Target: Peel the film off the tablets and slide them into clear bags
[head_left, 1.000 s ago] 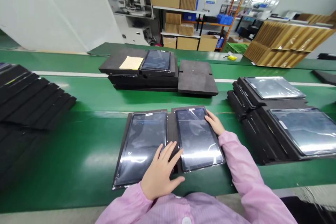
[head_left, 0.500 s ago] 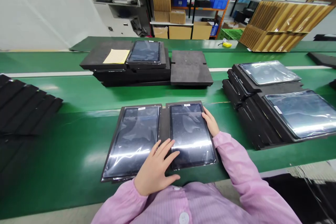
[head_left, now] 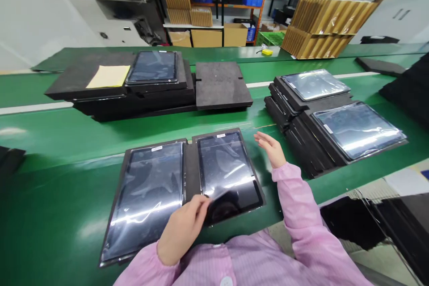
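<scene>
Two dark tablet screens lie side by side in a black foam tray [head_left: 192,165] in front of me. The left screen [head_left: 150,187] is covered by shiny clear film with a white label at its top. On the right screen [head_left: 223,156], the clear film [head_left: 219,193] is lifted at the lower left, and darker bare glass shows below it. My left hand [head_left: 184,228] pinches that film by its lower left corner. Beside the tray's right edge, my right hand [head_left: 273,151] is raised with its fingers stretched out, holding nothing.
To the right stands a stack of foam trays [head_left: 308,143] with film-covered screens on top. Behind are more foam trays [head_left: 161,98], a yellow paper [head_left: 109,76] and a bare foam block [head_left: 221,85]. Cardboard dividers [head_left: 328,27] stand at the far right of the green bench [head_left: 60,196].
My left hand has gone from resting spread over the trays to pinching the film's corner and lifting it. My right hand has let go of the tray's right edge. The view has turned right.
</scene>
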Demonstrator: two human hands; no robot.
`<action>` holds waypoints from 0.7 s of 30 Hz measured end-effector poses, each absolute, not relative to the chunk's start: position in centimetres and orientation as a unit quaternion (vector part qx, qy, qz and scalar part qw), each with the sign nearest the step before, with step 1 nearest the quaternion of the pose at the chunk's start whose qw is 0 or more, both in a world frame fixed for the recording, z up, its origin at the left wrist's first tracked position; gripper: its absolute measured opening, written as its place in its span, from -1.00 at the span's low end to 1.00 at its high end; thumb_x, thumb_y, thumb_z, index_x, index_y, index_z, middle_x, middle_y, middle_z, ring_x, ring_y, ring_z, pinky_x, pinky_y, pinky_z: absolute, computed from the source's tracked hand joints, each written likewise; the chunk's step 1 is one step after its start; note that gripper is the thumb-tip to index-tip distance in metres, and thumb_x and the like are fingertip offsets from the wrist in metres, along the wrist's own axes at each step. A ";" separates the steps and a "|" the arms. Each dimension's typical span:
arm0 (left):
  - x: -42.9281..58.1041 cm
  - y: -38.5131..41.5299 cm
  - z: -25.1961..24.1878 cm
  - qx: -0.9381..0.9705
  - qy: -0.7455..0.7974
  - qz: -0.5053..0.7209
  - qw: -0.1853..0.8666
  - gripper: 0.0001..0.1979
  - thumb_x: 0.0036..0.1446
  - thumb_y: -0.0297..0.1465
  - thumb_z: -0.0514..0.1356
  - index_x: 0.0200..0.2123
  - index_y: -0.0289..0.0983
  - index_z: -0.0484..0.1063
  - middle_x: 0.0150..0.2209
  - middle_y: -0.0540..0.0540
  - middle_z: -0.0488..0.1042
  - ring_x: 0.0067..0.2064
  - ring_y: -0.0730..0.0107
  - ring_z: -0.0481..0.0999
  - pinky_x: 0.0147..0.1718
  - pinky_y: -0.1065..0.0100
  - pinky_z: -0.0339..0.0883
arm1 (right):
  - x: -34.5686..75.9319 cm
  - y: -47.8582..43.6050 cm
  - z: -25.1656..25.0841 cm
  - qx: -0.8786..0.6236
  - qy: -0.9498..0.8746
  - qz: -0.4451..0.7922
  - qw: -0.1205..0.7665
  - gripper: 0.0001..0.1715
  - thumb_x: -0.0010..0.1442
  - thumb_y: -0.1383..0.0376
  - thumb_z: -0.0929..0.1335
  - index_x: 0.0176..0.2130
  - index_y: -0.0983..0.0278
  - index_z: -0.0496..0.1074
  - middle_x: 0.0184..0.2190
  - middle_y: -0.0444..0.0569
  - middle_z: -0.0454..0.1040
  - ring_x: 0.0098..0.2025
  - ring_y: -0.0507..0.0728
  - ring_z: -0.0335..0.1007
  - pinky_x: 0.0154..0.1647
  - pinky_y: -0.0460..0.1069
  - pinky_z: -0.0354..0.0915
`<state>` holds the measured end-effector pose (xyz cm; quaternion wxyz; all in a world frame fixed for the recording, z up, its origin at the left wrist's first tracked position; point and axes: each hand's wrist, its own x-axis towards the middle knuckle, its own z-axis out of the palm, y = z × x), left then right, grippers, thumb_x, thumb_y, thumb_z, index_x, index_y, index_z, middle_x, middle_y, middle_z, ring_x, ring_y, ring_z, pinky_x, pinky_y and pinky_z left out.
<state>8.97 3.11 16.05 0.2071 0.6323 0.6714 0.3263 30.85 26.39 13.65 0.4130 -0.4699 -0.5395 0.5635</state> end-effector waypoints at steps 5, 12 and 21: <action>8.4 1.7 13.8 0.416 0.693 0.487 0.331 -0.64 0.31 -0.02 -0.09 -0.29 -0.15 0.25 -0.14 -0.17 0.66 -0.14 0.12 0.68 -0.39 0.25 0.62 | 32.4 24.3 15.3 -0.485 -0.533 0.550 0.423 -0.45 -0.03 0.03 0.48 -0.07 0.22 0.56 -0.17 0.08 0.65 -0.21 0.23 0.58 -0.03 0.22 0.43; 7.3 0.8 14.6 0.646 0.642 0.353 0.215 -0.72 0.31 -0.26 0.00 -0.16 -0.13 0.51 -0.12 -0.10 0.66 -0.11 0.22 0.66 -0.01 0.23 0.53 | 31.4 20.0 17.7 -0.463 -0.540 0.606 0.357 -0.37 0.01 -0.02 0.47 0.00 0.25 0.52 -0.38 0.04 0.66 -0.45 0.19 0.58 -0.33 0.13 0.49; 7.8 2.2 14.4 0.703 0.671 0.235 0.003 -0.69 0.28 -0.29 0.03 -0.07 -0.11 0.54 0.17 -0.16 0.49 0.23 0.07 0.41 0.22 -0.02 0.24 | 30.6 17.7 18.6 -0.491 -0.620 0.562 0.243 -0.15 0.19 -0.10 0.27 0.30 0.29 0.25 -0.29 0.09 0.66 -0.34 0.22 0.61 -0.29 0.12 0.48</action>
